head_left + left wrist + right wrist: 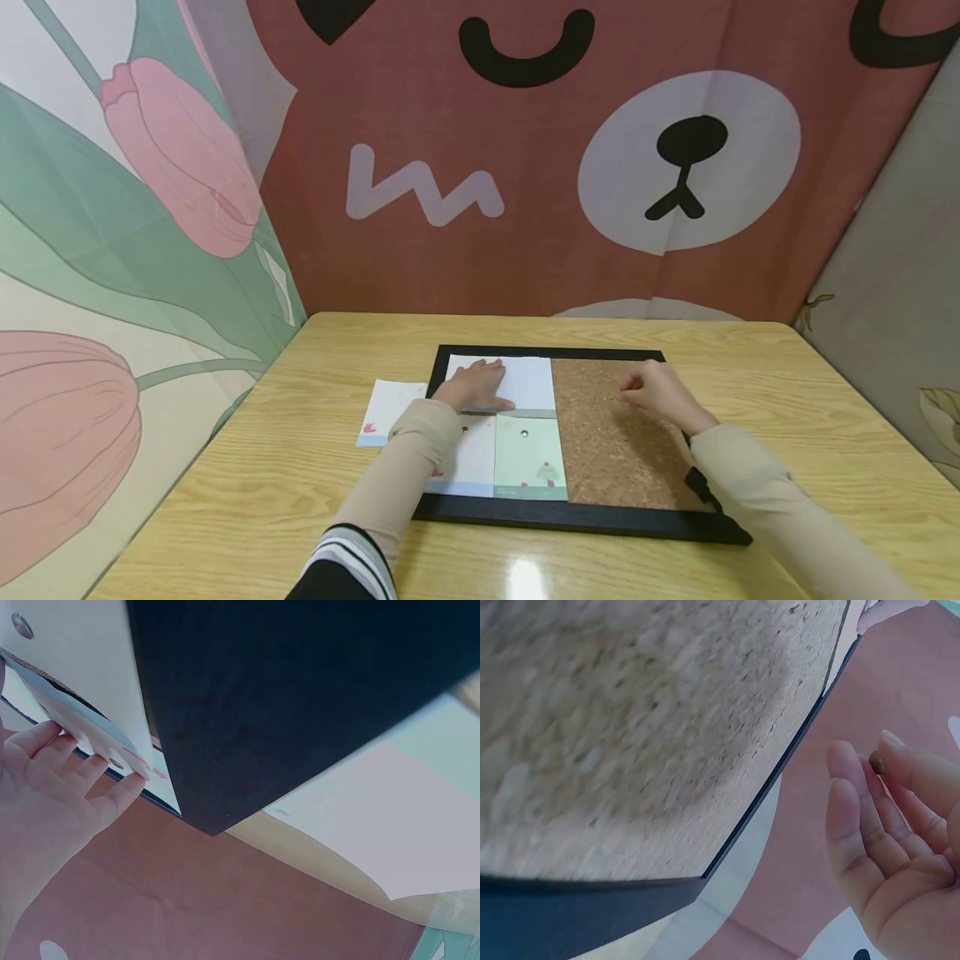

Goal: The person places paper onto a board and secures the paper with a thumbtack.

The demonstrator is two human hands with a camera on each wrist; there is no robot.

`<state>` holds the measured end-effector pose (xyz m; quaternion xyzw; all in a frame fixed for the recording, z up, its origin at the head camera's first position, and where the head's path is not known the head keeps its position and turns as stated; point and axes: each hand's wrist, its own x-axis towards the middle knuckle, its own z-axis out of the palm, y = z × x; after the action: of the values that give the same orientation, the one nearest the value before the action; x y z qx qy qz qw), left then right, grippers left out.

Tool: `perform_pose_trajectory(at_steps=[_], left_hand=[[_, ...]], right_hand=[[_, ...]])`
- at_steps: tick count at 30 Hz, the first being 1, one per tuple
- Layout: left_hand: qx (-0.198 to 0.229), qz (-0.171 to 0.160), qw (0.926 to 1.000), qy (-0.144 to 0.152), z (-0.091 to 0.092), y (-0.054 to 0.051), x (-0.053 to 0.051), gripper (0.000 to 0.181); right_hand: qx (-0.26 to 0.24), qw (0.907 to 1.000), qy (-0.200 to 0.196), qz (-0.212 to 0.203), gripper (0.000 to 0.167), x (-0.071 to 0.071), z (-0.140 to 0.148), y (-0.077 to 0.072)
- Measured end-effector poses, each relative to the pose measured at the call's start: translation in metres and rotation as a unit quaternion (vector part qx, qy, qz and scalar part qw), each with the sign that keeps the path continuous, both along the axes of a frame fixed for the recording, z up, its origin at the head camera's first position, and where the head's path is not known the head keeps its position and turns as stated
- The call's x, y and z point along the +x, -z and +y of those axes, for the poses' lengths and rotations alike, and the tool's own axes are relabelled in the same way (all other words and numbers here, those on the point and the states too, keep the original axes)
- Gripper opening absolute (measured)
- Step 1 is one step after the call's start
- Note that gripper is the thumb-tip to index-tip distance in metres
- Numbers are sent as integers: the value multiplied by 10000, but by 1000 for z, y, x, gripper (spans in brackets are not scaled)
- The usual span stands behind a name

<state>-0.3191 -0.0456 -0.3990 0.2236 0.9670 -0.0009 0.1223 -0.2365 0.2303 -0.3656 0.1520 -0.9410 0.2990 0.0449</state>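
Observation:
A cork board in a black frame lies on the table. My left hand rests with extended fingers on the white paper at its upper left. The left wrist view has a tack in the paper by those fingers. Below are a white note with a blue edge and a green note, each bearing a round tack. Over the bare cork, my right hand pinches a small round thumbtack between thumb and finger; its point is hidden.
A loose white note with a blue edge lies on the wooden table, left of the board. The raised black frame borders the cork. Printed cloth hangs behind the table and at both sides.

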Motion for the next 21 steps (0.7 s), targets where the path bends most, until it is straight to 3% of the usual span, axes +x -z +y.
perform_pose_trajectory(at_steps=[15,21], left_hand=[[-1,-3,10000,-18,0,1,0,80],[12,6,10000,-23,0,-1,1,79]], right_hand=[[47,9999,-18,110,5,-15,-16,7],[465,9981,23,414,4,-19,-22,8]])
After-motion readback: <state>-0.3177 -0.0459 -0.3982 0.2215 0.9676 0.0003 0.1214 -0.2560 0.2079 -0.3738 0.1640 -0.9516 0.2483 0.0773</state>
